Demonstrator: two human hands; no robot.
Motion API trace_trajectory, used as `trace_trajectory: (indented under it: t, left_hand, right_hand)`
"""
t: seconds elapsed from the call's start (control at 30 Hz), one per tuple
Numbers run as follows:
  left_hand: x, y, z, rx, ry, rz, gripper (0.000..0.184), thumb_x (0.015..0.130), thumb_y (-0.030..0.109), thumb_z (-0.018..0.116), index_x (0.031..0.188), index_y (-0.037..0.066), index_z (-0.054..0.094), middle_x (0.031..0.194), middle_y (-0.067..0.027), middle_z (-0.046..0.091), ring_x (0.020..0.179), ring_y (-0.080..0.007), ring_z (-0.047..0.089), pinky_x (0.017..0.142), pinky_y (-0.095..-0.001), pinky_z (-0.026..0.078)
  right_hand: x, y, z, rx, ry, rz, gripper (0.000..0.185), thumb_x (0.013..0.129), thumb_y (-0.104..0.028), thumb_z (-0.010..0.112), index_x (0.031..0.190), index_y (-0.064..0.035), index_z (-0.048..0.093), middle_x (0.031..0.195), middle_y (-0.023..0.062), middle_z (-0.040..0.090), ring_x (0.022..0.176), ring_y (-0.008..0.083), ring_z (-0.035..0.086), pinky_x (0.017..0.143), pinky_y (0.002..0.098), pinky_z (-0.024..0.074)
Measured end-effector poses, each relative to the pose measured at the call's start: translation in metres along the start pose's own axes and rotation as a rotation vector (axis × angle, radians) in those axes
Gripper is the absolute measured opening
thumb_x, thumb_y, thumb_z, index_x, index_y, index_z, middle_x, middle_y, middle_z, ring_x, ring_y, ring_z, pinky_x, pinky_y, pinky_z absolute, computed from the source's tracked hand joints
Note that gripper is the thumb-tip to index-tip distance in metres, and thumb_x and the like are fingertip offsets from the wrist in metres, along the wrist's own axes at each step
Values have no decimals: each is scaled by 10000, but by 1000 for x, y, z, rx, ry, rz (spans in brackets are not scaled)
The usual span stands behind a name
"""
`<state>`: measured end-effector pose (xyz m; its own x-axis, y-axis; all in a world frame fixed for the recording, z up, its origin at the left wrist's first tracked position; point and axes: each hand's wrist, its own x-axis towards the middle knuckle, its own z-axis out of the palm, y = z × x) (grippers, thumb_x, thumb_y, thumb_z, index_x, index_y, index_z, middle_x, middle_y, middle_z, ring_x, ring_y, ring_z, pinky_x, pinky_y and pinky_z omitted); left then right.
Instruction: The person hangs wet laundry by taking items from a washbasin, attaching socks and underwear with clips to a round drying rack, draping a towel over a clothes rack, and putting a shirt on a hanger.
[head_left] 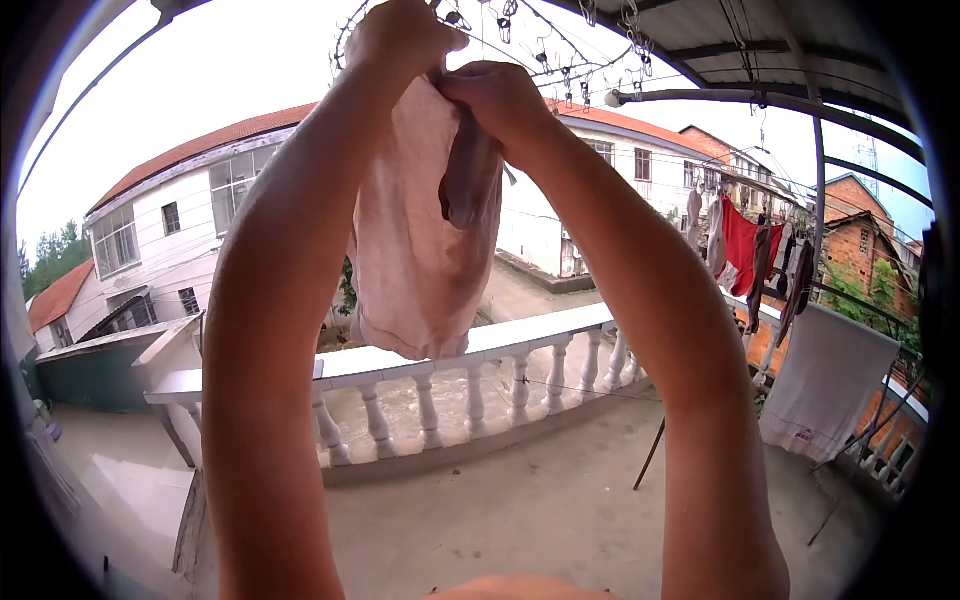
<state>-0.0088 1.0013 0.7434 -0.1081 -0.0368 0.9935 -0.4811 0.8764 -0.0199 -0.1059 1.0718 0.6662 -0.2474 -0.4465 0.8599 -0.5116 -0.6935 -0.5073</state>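
Both my arms reach up to a pale pinkish-white cloth (415,230) that hangs down in front of the balcony railing. My left hand (400,40) is closed at the cloth's top, just under the clip hanger (560,55); what its fingers pinch is hidden. My right hand (500,100) is slightly lower, its fingers closed on the cloth's upper edge. A dark brown, sock-like strip (464,175) hangs below my right hand against the cloth. Whether it is part of the cloth or separate, I cannot tell.
A white balustrade (475,400) runs across the front of the concrete balcony floor (500,510). To the right hang a red garment (738,245) and dark socks (797,280), with a white towel (825,375) over a rack. Metal roof beams (770,98) cross overhead.
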Motion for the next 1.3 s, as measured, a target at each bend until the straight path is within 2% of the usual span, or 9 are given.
trace_trajectory:
  t: [0.1,0.2,0.43,0.67,0.73,0.87,0.97,1.03,1.3]
  left_hand:
    - [20,-26,27,120,-97,215,356,676,376,676,739,26,650,667,-164,625,572,-285,587,551,-391,482]
    - [5,-29,22,-1042,-406,-182,397,717,266,731,976,-18,633,850,-92,647,729,-139,609,662,-268,488]
    - [-18,-21,36,-1237,-304,-200,282,770,221,694,918,-13,638,854,-63,612,637,-112,564,552,-246,482]
    - [-9,-44,67,-1207,-404,-319,307,814,300,642,926,14,629,864,-57,594,670,-120,567,557,-254,484]
    - [-14,-43,76,-1311,-329,-282,177,792,183,662,840,13,675,799,-62,647,666,-122,596,620,-248,489]
    - [-26,-54,78,-1162,-362,-182,164,814,179,636,834,21,675,792,-61,648,647,-128,596,621,-230,491]
    - [-32,-54,79,-1222,-390,-148,260,815,283,638,894,36,661,806,-50,629,679,-126,587,644,-253,495]
    - [-35,-55,72,-1006,-440,-238,277,865,314,557,837,47,623,568,-46,529,538,-130,545,462,-292,453]
    - [-44,-64,74,-990,-413,-353,247,884,254,546,834,22,613,598,-16,482,458,-99,441,411,-252,402]
  right_hand:
    - [-2,3,-4,10,-30,-2,182,757,-91,619,881,40,641,791,105,633,690,162,591,654,295,473]
    - [0,11,-8,-2,-18,-3,163,758,-90,616,861,33,641,778,98,628,682,156,588,644,288,473]
    - [0,31,-3,-8,-79,-1,173,756,-104,620,879,14,653,790,85,629,681,139,578,632,280,471]
    - [0,45,-7,24,-72,27,162,747,-102,623,869,-2,660,787,80,629,678,141,578,632,284,471]
    - [0,46,-6,67,-63,68,160,753,-109,624,868,-3,661,789,79,629,680,141,579,630,284,471]
    - [0,54,-2,133,-46,40,166,773,-143,630,856,-3,662,789,80,633,679,138,585,621,280,472]
    - [4,62,-2,24,-38,-5,194,769,-160,645,856,13,658,786,84,641,669,146,596,612,276,478]
    - [2,63,-3,-57,-43,-25,201,763,-156,649,861,20,657,785,87,645,662,153,602,608,278,482]
    - [3,60,-5,-170,-78,-20,226,743,-156,650,896,10,663,795,91,656,659,155,620,607,283,497]
